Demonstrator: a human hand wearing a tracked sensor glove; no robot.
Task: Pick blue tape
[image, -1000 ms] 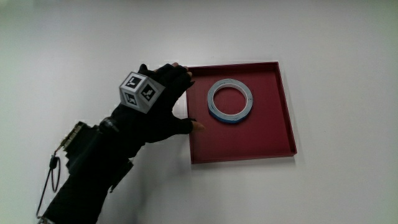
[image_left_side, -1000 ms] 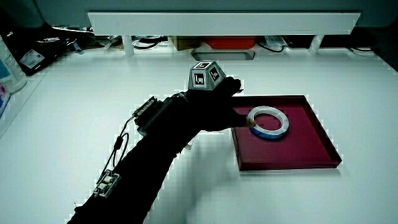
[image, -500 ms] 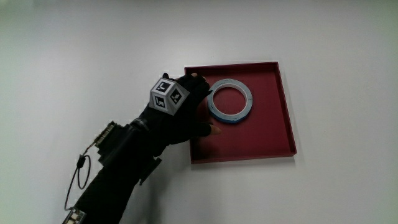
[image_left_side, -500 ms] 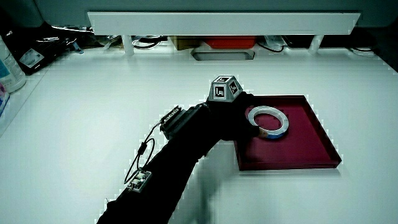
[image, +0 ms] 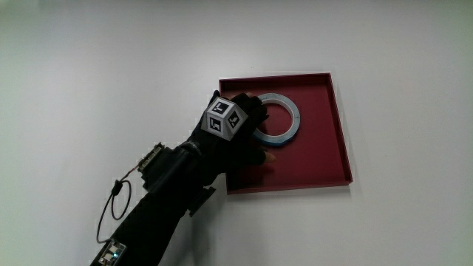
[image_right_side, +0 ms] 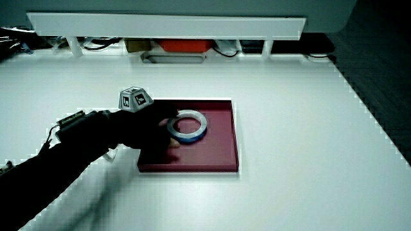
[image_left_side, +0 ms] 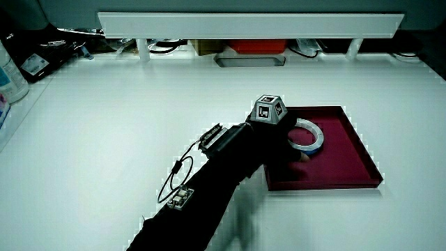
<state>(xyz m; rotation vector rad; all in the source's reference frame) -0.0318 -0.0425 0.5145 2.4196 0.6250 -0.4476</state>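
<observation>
The blue tape (image: 295, 118), a flat ring with a pale upper face and a blue rim, lies in the shallow dark red tray (image: 318, 159). Both side views show the tape (image_left_side: 315, 137) (image_right_side: 203, 127) in the tray (image_left_side: 348, 159) (image_right_side: 218, 153). The hand (image: 240, 139) is over the tray, its fingers lying across the part of the ring's rim nearest the forearm and hiding it. The thumb (image_left_side: 301, 157) rests apart from the ring, on the tray floor nearer to the person. The hand (image_right_side: 153, 128) holds nothing. The patterned cube (image: 224, 122) sits on its back.
A long white partition (image_left_side: 251, 24) runs along the table's edge farthest from the person, with small items under it. A bottle (image_left_side: 10, 70) stands at the table's edge. Small boards and a wire loop (image: 111, 210) hang on the forearm.
The hand has moved from beside the tray's edge in over the tray and now covers part of the tape's rim. The tape and tray have not moved.
</observation>
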